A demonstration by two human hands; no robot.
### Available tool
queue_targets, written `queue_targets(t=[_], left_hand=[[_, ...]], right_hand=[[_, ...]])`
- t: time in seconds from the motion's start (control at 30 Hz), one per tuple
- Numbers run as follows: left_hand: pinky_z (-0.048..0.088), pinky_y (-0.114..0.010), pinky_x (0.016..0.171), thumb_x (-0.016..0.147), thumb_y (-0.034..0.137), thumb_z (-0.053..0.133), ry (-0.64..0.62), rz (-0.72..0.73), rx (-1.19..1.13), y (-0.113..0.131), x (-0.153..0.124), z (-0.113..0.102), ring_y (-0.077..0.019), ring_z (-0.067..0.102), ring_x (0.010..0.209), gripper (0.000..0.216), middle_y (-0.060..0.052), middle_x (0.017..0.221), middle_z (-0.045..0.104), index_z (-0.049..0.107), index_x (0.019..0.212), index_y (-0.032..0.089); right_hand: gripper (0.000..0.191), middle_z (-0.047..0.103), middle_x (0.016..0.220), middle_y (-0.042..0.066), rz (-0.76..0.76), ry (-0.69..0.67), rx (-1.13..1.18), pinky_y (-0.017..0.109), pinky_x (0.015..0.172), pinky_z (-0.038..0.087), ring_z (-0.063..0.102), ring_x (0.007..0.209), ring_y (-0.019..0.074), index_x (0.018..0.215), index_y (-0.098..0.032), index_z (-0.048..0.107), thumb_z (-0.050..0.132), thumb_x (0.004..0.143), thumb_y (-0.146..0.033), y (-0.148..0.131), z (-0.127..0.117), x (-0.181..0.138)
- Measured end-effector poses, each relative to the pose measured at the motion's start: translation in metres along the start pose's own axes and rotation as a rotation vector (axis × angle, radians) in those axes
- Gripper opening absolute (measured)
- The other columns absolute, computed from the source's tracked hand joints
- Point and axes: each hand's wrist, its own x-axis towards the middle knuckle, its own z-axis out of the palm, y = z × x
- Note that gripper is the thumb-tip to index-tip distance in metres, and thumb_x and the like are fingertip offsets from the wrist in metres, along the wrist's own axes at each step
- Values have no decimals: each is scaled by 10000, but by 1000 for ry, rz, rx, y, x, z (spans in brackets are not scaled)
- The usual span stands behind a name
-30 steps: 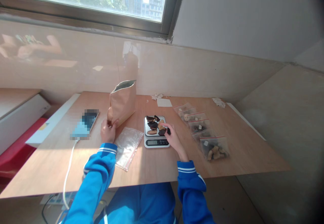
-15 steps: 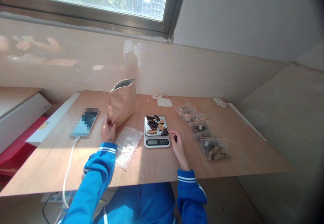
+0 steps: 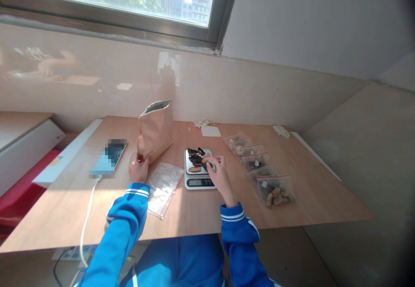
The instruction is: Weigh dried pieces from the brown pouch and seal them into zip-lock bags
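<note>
A digital kitchen scale [image 3: 200, 183] bears several dried slices [image 3: 195, 160], dark brown and tan, which look like dried mushroom or herb pieces. Over the right part of its plate is my right hand [image 3: 221, 176], thumb and fingertips pinched at a tan slice; the hand covers part of the pile and the display's right end. My left hand [image 3: 139, 168] grips the lower left corner of a brown paper bag [image 3: 156, 131], which stands upright with its mouth open. Between that hand and the scale lies a flat clear zip bag [image 3: 164, 187].
Several filled zip bags [image 3: 277, 189] overlap in a row on the right. A phone [image 3: 108, 159] with a white cable [image 3: 87, 218] lies left. A white paper [image 3: 211, 131] and crumpled tissue [image 3: 201, 123] lie at the back, another tissue [image 3: 281, 132] farther right.
My right hand has moved left and up from beside the scale to over the slices. The left hand keeps its hold, and the paper bag has shifted very slightly.
</note>
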Motion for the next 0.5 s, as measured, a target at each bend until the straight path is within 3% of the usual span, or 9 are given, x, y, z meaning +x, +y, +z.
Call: queue_targets(t=[0.2,0.5], left_hand=[[423,-306,672,751,544,581,2,-12,6,1,-1,0,-193,552,716,348,-19,765,563,536,832,209],[439,-304,694,757,551,583,8,2,17,-1,-1,1,-185,557,715,351,-11,761,560,520,811,210]], right_hand=[[189,450,1063,100,-84,-194,-238,421,915,471,527,1038,256,1047,-204,638,580,870,-235,-21,15,36],[112,509,1016,89,-98,-184,-312,378,851,468,540,980,240,929,-200,651,574,854,-167,-19,32,49]])
